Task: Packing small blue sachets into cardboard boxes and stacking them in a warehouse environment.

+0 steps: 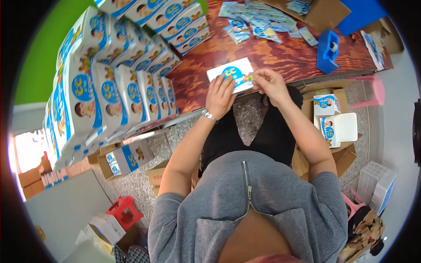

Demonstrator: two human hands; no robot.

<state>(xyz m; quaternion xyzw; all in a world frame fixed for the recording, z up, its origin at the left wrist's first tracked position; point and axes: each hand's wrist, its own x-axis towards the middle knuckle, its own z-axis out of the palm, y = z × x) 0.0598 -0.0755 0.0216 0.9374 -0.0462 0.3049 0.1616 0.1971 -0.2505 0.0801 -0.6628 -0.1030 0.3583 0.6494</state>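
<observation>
A small white carton [239, 70] with a blue round print lies at the near edge of the red-brown wood-grain table. My left hand [219, 94] rests flat on its left part, fingers stretched out over the top. At the carton's right end is my right hand [271, 84], thumb and fingertips pinched together. Whatever lies between those fingertips is too small to make out. To the right on the table stands a blue tape dispenser [326, 55].
Tall stacks of similar cartons [116, 94] crowd the table's left side. Light-blue packets [263, 22] lie heaped at the back, beside an open cardboard box [322, 15]. On the floor at right, a brown box [342, 94] holds more cartons, near a pink stool [376, 90].
</observation>
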